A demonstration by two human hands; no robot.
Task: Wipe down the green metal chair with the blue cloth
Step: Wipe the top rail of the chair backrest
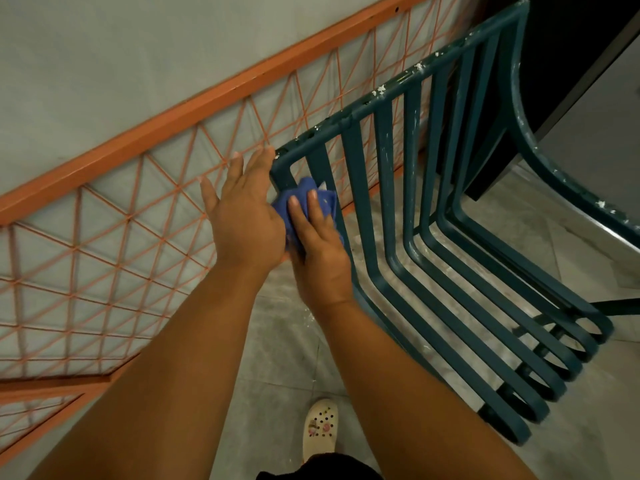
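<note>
The green metal chair (436, 209) stands at the right, made of curved slats, with white paint flecks along its top rail. The blue cloth (304, 199) is bunched against the left upright of the chair's back, just under the top corner. My right hand (320, 251) grips the cloth and presses it on that upright. My left hand (242, 209) is flat with fingers spread, its fingertips touching the chair's top left corner and its edge against the cloth.
An orange metal railing (166, 133) with a lattice of thin orange wires runs diagonally along the left, close behind the chair. Grey floor tiles (277, 358) lie below. My foot in a white clog (320, 427) stands near the bottom centre. A dark panel (571, 64) stands at top right.
</note>
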